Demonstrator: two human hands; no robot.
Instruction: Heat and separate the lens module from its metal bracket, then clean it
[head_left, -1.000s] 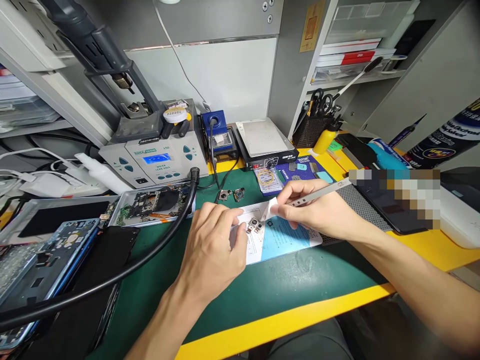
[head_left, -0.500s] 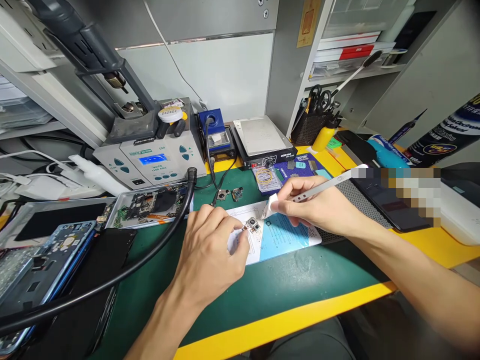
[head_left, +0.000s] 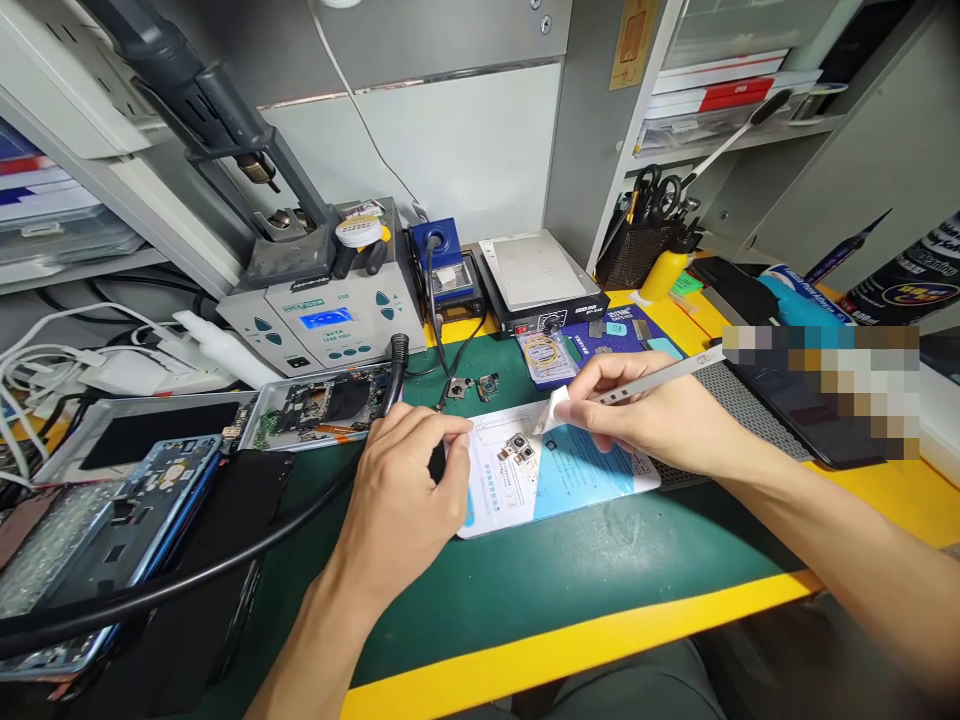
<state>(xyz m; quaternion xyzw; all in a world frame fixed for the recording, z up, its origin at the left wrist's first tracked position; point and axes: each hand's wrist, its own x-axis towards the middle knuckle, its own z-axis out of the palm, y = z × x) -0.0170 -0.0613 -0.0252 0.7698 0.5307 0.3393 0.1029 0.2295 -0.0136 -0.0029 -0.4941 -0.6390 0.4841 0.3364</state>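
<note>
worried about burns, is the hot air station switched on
On: the hot air station has its display lit blue.

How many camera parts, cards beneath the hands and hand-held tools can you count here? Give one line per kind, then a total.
Camera parts: 3, two loose modules and one cluster on the card
Cards beneath the hands: 1
Hand-held tools: 1, the white tool in the right hand
Total: 5
</note>
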